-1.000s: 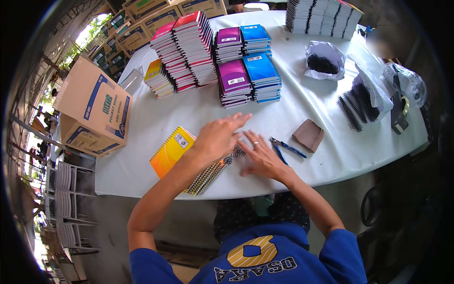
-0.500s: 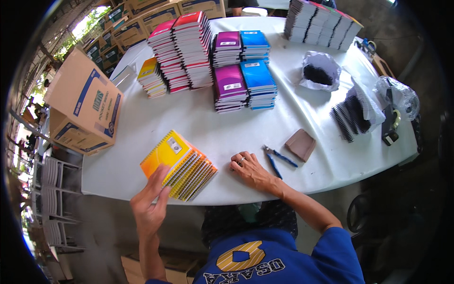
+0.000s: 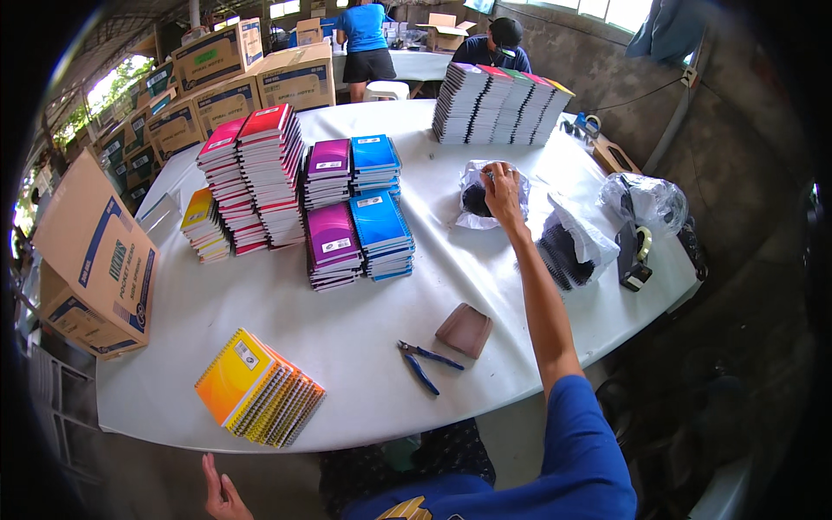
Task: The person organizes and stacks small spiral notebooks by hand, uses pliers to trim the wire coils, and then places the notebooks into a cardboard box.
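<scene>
My right hand (image 3: pixel 503 192) reaches far across the table, over a crumpled plastic bag (image 3: pixel 479 222) holding small black pieces (image 3: pixel 474 200). Its fingers are bent together at the bag's mouth; what they grip is hidden. Below the table's near edge, my left hand (image 3: pixel 224 492) hangs with fingers stretched and holds nothing. Just beyond it lies a stack of yellow and orange spiral notebooks (image 3: pixel 251 386), slightly fanned. Right of the stack rest blue-handled wire cutters (image 3: pixel 426 364) with their handles spread, beside a brown pad (image 3: pixel 464 331).
Stacks of red notebooks (image 3: pixel 269 178), purple notebooks (image 3: pixel 333 238) and blue notebooks (image 3: pixel 381 225) stand mid-table. Black spiral coils (image 3: pixel 559 256) and a tape dispenser (image 3: pixel 637 260) lie at right. An open carton (image 3: pixel 104 260) stands left. Two people are beyond the table.
My right hand has left the table's front and reached out to the plastic bag. My left hand has let go of the yellow notebook stack and dropped back. The view has tilted up.
</scene>
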`<state>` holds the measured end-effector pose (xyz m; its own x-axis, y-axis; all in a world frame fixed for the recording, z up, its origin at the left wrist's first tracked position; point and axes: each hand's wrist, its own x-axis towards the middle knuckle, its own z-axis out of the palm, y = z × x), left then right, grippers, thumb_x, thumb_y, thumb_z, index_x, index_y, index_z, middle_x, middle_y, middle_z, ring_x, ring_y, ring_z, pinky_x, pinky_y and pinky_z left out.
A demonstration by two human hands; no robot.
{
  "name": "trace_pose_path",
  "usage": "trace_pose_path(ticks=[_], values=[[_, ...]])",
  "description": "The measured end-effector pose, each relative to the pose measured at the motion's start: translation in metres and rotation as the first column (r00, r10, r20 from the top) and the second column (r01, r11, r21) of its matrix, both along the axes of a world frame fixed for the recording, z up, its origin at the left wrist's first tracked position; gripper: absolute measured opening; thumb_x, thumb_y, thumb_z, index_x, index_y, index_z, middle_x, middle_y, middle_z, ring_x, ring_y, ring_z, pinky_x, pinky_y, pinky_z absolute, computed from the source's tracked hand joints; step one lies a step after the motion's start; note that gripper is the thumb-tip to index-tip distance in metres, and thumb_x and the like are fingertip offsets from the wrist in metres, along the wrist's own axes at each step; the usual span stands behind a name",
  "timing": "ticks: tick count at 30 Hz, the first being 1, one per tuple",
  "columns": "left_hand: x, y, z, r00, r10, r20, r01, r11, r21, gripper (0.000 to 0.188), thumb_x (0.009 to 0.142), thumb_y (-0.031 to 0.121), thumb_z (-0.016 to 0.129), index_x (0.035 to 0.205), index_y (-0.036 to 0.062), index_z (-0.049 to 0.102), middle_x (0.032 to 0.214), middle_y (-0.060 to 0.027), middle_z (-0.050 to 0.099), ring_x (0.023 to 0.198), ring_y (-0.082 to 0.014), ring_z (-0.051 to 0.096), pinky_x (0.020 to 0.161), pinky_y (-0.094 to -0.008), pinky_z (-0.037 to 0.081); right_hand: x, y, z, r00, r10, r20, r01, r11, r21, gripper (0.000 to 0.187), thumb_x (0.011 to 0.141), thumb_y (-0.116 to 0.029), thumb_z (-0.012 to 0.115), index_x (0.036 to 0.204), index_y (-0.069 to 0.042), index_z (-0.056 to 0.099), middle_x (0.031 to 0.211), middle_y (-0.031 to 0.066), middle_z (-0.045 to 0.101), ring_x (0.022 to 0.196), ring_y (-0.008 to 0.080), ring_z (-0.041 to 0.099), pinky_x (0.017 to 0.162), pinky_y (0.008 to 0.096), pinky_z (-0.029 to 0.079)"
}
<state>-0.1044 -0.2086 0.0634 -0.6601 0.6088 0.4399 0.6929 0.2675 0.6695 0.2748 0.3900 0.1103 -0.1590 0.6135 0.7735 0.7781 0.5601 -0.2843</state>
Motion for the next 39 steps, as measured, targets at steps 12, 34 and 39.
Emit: trace_pose_path(ticks=[12,34,39], values=[[0.026,0.033,-0.065,0.975,0.019,0.220,-0.009,0.999,-0.050,0.100,0.071,0.014,0.081,0.150,0.0034,0.020,0.150,-0.0174,0.035,0.140,-0.0310,0.030,0.114,-0.0471,0.023,-0.016,-0.086,-0.013,0.957,0.255,0.139,-0.232,0.959,-0.162,0.009,0.081,-0.006,0.060,0.088,-0.005,0.066,0.090,0.0120,0.065,0.088,0.0326,0.063,0.075,0.0415,0.051],[-0.008,0.096,-0.079,0.997,0.044,0.069,-0.020,0.949,-0.314,0.090,0.074,0.016,0.078,0.148,0.0046,0.026,0.131,-0.0128,0.058,0.140,-0.0341,0.030,0.114,-0.0575,0.011,-0.082,-0.299,-0.068,0.710,0.472,0.523,-0.067,0.784,-0.617,0.043,0.079,-0.018,0.071,0.116,0.001,0.056,0.117,0.0255,0.051,0.110,0.0380,0.050,0.089,0.0468,0.043],[-0.020,0.098,-0.078,0.997,0.009,0.080,0.017,0.951,-0.309,0.090,0.074,0.017,0.078,0.149,0.0100,0.027,0.145,-0.0118,0.044,0.141,-0.0365,0.027,0.113,-0.0572,0.013,-0.100,-0.330,-0.060,0.633,0.563,0.531,-0.219,0.789,-0.574,0.029,0.081,-0.004,0.059,0.110,-0.002,0.058,0.112,0.0229,0.050,0.104,0.0342,0.053,0.075,0.0442,0.050]])
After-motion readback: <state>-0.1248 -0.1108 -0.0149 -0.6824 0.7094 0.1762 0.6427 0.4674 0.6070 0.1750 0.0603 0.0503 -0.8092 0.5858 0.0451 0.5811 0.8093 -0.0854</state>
